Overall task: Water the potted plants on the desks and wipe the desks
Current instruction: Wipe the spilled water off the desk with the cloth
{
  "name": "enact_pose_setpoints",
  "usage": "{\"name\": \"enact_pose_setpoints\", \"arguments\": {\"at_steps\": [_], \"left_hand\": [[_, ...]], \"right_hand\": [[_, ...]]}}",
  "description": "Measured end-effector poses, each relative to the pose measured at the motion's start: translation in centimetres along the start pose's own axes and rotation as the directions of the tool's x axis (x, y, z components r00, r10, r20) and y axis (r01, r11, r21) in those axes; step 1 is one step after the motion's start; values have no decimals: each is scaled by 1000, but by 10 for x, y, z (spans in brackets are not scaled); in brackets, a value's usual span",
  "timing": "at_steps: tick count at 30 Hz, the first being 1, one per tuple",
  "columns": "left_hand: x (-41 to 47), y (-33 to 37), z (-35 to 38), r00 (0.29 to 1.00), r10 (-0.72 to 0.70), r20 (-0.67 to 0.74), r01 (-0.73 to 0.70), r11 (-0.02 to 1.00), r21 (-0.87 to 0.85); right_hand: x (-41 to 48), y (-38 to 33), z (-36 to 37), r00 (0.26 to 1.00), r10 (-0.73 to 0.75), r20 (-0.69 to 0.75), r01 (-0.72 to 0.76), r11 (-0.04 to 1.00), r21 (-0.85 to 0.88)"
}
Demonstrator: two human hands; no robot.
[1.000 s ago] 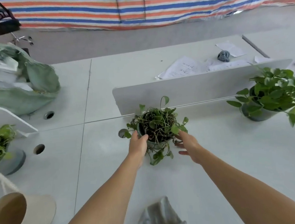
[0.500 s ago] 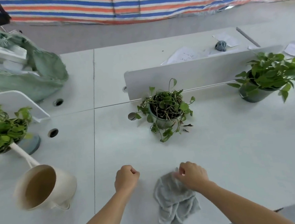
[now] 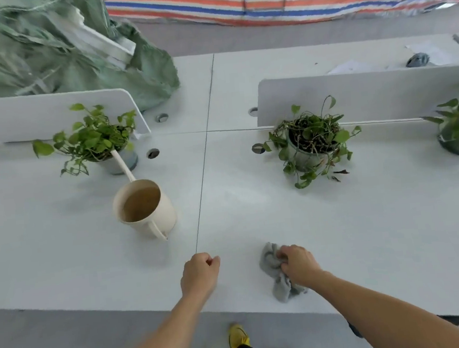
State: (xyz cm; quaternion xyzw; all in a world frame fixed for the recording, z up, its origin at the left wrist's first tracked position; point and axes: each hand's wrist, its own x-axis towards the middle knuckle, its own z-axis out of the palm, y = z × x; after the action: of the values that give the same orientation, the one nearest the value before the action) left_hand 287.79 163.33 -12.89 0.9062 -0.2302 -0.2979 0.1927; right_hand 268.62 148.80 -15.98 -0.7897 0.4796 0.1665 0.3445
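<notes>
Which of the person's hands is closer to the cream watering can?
Left. The left hand, a fist, is just right of the watering can, nearer the person; the right hand grips the cloth, farther right.

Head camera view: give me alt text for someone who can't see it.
A person's right-hand grip bunches a grey cloth on a white desk near its front edge, while the left-hand grip is a fist holding nothing. Farther back stand a cream watering can and three potted plants along low white dividers.
</notes>
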Motion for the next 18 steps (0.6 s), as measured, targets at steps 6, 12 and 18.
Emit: {"name": "enact_pose_setpoints", "arguments": {"at_steps": [6,12,18], "left_hand": [[6,-44,-72,995,0,-103,-6,999,-54],[38,-102,-154,981,3,-194,-7,1000,-20],[73,-170,-243,986,46,-162,-36,997,64]], "right_hand": [[-6,-96,5,997,-56,47,44,973,226],[-18,-231,33,978,-194,75,145,894,425],[-11,-341,76,993,-117,-3,99,825,557]]}}
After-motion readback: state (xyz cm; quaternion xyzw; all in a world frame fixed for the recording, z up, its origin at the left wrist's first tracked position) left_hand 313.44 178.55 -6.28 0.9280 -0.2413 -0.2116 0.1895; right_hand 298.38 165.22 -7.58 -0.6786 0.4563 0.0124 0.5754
